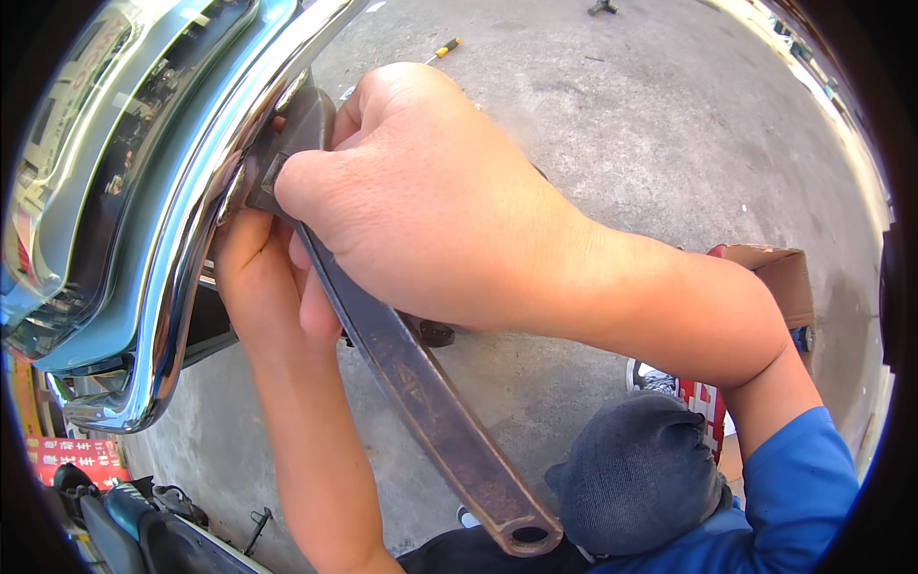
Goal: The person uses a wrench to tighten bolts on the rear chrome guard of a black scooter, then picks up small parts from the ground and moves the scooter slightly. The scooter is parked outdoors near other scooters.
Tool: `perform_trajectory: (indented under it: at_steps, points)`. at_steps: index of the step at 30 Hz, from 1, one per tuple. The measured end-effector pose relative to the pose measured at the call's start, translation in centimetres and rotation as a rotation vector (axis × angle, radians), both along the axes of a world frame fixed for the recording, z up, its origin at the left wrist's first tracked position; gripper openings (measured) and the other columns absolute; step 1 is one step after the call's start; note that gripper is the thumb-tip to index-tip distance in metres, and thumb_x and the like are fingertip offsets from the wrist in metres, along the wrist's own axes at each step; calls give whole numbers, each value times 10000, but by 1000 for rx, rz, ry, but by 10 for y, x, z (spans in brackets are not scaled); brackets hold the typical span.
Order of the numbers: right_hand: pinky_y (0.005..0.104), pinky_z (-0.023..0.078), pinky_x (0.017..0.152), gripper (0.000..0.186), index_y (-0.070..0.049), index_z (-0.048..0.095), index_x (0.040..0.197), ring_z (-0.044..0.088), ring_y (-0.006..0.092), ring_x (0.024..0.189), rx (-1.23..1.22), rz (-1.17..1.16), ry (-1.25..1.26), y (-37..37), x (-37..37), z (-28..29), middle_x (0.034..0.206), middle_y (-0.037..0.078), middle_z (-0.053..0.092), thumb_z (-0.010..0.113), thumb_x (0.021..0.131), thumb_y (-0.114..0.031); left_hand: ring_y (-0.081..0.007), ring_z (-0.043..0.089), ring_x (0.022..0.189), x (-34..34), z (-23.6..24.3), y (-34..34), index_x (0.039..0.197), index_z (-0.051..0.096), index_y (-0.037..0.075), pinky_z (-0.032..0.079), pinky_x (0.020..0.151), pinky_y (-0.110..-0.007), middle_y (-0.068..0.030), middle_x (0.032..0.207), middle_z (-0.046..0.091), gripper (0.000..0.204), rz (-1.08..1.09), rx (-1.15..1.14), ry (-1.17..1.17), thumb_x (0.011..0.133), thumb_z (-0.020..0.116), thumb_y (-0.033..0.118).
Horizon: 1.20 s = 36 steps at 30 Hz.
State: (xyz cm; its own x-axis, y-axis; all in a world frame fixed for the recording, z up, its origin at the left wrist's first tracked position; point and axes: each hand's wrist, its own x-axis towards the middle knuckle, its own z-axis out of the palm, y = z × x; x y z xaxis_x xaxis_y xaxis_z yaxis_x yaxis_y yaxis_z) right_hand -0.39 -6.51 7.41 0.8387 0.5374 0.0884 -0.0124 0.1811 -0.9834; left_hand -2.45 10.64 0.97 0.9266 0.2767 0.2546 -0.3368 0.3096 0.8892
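My right hand [402,172] is closed around a large dark steel wrench [430,411], near its head. The worn flat handle slants down toward me and ends in an oval hole. The wrench head lies against the underside of a curved chrome tube [182,230] on the front of a light-blue vehicle. Below it, my left hand [251,251] reaches up behind the tube, close to the wrench head. Its fingers are mostly hidden by the wrench and my right hand. Whatever sits inside the wrench head is hidden too.
A clear lamp cover [72,163] sits behind the chrome tube. On the concrete floor lie a yellow-and-black screwdriver [447,48] and a small black object [601,8]. An open cardboard box [779,277] stands right. My dark-clothed knee [631,478] is near; a scooter [143,526] stands lower left.
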Motion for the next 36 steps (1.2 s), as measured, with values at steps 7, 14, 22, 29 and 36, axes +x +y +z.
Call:
perform_trajectory:
  at_steps: [7,14,22,29,36]
  points:
    - [317,541,495,216,93,662,804,651,174,500,167,-19,96,24,-17,-7,673,155,681,581,915,-74,-210,675,1122,4,0,27,1319,604,-12,562,958,-363,-150,1249,685,303,-167,113,-17,1102,460,143]
    - [246,485,409,202,97,667,901,608,126,433,25,527,276,-31,101,0,706,129,682,663,922,-104,-250,635,1201,15,-4,5,1318,622,31,535,1005,-416,-141,1276,680,266,-311,-336,-153,1089,536,136]
    - [226,421,316,263,130,596,913,559,158,414,126,786,563,-36,136,-26,744,205,661,527,1036,-91,-247,636,1198,13,0,-4,1335,630,37,530,1017,-427,-132,1308,666,281,-202,-168,-125,1066,575,99]
    - [373,557,530,227,139,709,851,705,225,555,-128,48,-73,-24,29,-13,673,203,708,603,876,-60,-240,637,1213,8,5,-12,1381,572,-15,522,1049,-409,-146,1326,655,327,-103,-184,-71,1107,474,134]
    - [373,614,554,229,155,658,781,752,290,593,128,-68,-42,5,-2,-19,632,238,691,522,897,12,-187,671,1117,3,4,-6,1357,587,1,557,953,-328,-136,1258,667,346,2,83,-79,1116,476,224]
